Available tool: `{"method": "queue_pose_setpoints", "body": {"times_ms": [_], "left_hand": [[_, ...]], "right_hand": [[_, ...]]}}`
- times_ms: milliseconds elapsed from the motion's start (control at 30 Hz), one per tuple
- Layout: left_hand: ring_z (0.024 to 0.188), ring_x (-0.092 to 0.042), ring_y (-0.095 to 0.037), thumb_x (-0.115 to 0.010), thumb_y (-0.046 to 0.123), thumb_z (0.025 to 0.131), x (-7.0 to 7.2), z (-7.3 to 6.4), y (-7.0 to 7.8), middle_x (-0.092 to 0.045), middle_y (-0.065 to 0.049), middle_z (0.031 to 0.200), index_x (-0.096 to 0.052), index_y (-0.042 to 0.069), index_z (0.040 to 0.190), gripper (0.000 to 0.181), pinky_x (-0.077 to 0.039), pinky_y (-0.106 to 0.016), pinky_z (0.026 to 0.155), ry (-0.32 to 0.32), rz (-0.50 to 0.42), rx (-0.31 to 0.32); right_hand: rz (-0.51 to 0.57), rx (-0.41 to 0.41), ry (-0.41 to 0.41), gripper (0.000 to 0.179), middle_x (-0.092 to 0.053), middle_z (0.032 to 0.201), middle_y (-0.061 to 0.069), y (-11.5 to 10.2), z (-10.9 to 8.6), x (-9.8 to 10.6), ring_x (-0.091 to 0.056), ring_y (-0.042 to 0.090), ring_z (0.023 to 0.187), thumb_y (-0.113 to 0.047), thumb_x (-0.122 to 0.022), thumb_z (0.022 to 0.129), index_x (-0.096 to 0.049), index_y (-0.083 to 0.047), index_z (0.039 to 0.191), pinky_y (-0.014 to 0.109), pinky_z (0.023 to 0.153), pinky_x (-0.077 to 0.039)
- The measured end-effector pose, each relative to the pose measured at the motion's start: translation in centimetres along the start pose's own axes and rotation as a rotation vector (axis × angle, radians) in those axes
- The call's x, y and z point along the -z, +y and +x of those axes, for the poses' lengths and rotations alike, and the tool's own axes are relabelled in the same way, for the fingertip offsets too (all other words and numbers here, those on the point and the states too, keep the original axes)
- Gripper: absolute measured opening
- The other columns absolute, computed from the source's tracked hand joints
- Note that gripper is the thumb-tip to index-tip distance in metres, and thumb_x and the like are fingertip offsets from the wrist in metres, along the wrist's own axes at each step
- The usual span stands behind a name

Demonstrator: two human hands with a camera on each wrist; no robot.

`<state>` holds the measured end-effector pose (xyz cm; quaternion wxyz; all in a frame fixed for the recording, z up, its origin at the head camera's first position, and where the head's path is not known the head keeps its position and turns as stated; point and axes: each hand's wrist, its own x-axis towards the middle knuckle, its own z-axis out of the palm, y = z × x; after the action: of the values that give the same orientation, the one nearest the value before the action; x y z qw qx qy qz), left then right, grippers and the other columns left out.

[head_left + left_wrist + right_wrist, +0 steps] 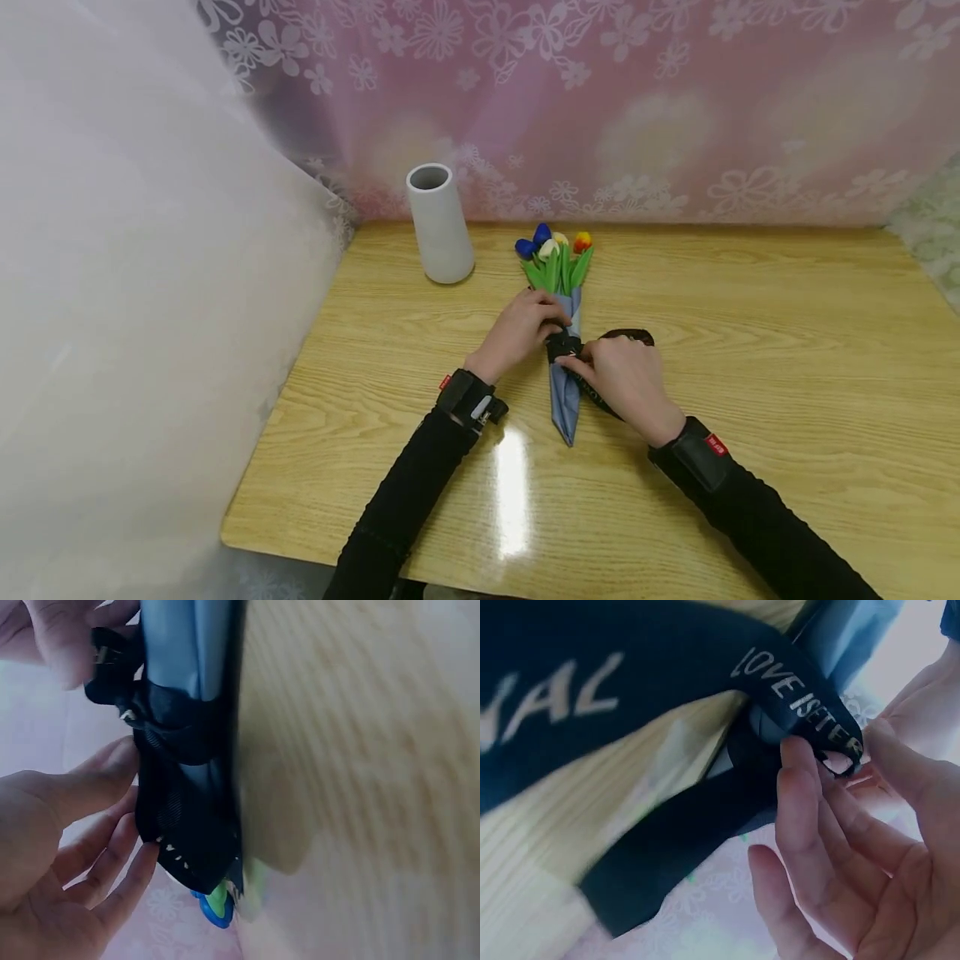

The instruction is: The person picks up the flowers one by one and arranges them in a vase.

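A bouquet of tulips (550,248), blue, white and orange-yellow with green leaves, lies on the table in grey-blue wrapping (566,400). A black ribbon (564,346) with pale lettering is tied round its middle. My left hand (522,329) is at the bouquet's left side; its thumb and fingers hold the ribbon (180,802) in the left wrist view. From the right, my right hand (622,375) pinches the ribbon (795,694) close to the knot between thumb and fingers. One ribbon tail hangs loose by the right hand, its cut end (622,900) showing in the right wrist view.
A tall white vase (441,225) stands upright at the back left of the wooden table (787,350). Behind the table hangs a pink flowered curtain (510,108). White sheeting (150,292) borders the left side.
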<state>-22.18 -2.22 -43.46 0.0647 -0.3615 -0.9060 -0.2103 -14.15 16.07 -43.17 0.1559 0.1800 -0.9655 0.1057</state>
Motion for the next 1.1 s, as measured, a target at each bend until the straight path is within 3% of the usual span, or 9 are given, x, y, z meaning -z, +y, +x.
{"method": "queue_pose_setpoints", "body": {"times_ms": [167,333,500,667,967,1100], "left_hand": [[0.107,-0.062,-0.018,-0.071,0.019,0.096,-0.3,-0.3,-0.3,-0.069,-0.001,0.111,-0.078,0.017,0.106,0.012,-0.045,-0.03,0.103,0.017,0.007,-0.015],[0.097,-0.064,-0.016,-0.072,0.023,0.095,-0.7,-0.4,-0.8,-0.073,0.003,0.102,-0.079,0.019,0.103,0.011,-0.049,-0.03,0.093,0.045,0.022,-0.017],[0.091,-0.063,-0.018,-0.072,0.029,0.094,-0.4,-0.4,-1.5,-0.073,0.004,0.097,-0.079,0.02,0.098,0.012,-0.051,-0.032,0.085,0.08,0.048,0.032],[0.085,-0.061,-0.018,-0.072,0.029,0.094,0.4,-0.8,-2.4,-0.073,0.004,0.09,-0.079,0.02,0.095,0.012,-0.051,-0.031,0.08,0.063,0.049,0.107],[0.08,-0.063,-0.01,-0.07,0.025,0.097,1.4,-1.2,-2.6,-0.069,0.002,0.092,-0.076,0.015,0.095,0.011,-0.051,-0.025,0.069,-0.033,-0.115,0.164],[0.076,-0.06,-0.009,-0.07,0.026,0.097,1.6,-1.2,-2.6,-0.069,0.002,0.093,-0.076,0.017,0.094,0.011,-0.048,-0.023,0.065,-0.052,-0.135,0.172]], "right_hand": [[0.004,-0.042,-0.046,0.028,-0.053,0.056,0.003,0.0,0.2,-0.4,-0.044,0.016,0.044,-0.032,-0.079,0.089,-0.071,-0.012,0.072,0.027,0.039,-0.026],[0.049,-0.042,-0.063,0.015,-0.068,0.071,0.008,0.5,-0.1,-0.1,-0.053,0.018,0.052,-0.022,-0.082,0.087,-0.076,-0.008,0.089,0.03,0.041,-0.037],[0.081,-0.028,-0.078,0.013,-0.066,0.068,0.007,1.2,-0.3,-0.2,-0.055,0.019,0.053,-0.021,-0.082,0.087,-0.077,-0.009,0.089,0.031,0.042,-0.038],[0.079,-0.041,-0.1,0.011,-0.063,0.063,0.002,2.2,-0.6,-0.2,-0.05,0.015,0.047,-0.022,-0.084,0.085,-0.077,-0.013,0.085,0.029,0.04,-0.033],[0.071,-0.067,-0.148,0.01,-0.055,0.057,-0.002,4.1,-1.2,0.5,-0.042,0.012,0.045,-0.023,-0.082,0.086,-0.076,-0.015,0.086,0.027,0.041,-0.026],[0.085,-0.085,-0.159,0.009,-0.054,0.056,-0.002,4.8,-1.4,0.7,-0.041,0.013,0.044,-0.022,-0.08,0.088,-0.077,-0.014,0.087,0.027,0.041,-0.025]]}}
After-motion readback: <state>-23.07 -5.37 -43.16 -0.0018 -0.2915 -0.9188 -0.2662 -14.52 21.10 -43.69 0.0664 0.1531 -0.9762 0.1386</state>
